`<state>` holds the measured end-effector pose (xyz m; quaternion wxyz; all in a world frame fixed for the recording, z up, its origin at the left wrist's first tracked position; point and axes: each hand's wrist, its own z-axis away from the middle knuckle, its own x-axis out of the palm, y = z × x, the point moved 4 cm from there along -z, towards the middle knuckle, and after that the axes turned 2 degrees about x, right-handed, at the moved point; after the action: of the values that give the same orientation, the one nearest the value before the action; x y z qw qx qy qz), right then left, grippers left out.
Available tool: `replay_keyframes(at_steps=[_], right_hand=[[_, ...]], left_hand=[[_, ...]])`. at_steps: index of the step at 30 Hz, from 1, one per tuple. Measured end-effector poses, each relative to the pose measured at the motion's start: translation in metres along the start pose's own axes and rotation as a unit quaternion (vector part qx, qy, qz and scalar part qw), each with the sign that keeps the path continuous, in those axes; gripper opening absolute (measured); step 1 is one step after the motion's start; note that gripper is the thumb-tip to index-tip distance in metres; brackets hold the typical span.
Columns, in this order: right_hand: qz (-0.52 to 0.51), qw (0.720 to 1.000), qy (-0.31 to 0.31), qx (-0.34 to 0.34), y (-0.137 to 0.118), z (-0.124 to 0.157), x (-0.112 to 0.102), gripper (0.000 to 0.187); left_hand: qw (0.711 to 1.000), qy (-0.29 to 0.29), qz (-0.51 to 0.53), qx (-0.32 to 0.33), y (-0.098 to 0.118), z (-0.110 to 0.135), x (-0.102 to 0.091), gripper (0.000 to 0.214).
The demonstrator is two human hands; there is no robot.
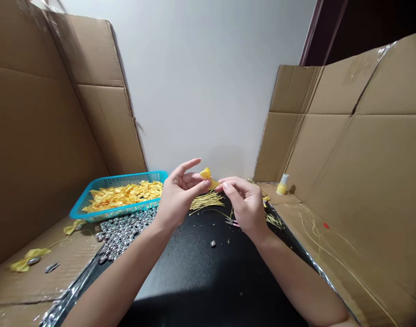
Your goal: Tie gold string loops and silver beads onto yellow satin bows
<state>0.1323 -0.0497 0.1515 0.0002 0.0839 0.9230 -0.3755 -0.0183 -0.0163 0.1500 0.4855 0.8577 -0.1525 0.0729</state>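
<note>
Jointly, left hand point(178, 195) and right hand point(245, 202) pinch a yellow ribbon piece point(208, 178) above the black table point(194, 268) (blue basket point(79, 210) sits left).

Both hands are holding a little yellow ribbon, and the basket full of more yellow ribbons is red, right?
Not quite: the basket is blue, not red, as the head view shows. The rest is right: the left hand and right hand pinch a little yellow ribbon between them, and the basket holds more yellow ribbons.
</note>
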Motion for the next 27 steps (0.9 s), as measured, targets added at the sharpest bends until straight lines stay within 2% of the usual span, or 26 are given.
replay_keyframes(at_steps=[2,6,9,13,17,22,27], right_hand=[[0.029,0.999,0.004,-0.037,-0.005,0.003,0.000,0.023],[0.093,0.989,0.033,-0.112,-0.015,0.009,0.001,0.021],[0.121,0.979,0.047,-0.156,-0.020,0.012,0.005,0.019],[0.133,0.976,0.043,-0.167,-0.022,0.014,0.006,0.020],[0.139,0.975,0.049,-0.167,-0.023,0.014,0.002,0.021],[0.151,0.971,0.070,-0.172,-0.025,0.013,-0.004,0.021],[0.161,0.969,0.076,-0.170,-0.027,0.011,-0.007,0.020]], left_hand=[[0.999,-0.010,0.030,-0.029,-0.003,0.000,0.002,0.047],[0.996,-0.009,0.053,-0.070,-0.004,0.004,0.005,0.016],[0.996,0.000,0.059,-0.074,-0.001,0.007,0.006,0.015],[0.997,0.009,0.048,-0.060,0.004,0.010,0.008,0.016],[0.998,-0.013,0.017,-0.056,0.004,0.010,0.010,0.017],[0.997,-0.043,-0.058,-0.006,0.010,0.012,0.010,0.011],[0.989,-0.036,-0.136,0.037,0.017,0.016,0.009,0.010]])
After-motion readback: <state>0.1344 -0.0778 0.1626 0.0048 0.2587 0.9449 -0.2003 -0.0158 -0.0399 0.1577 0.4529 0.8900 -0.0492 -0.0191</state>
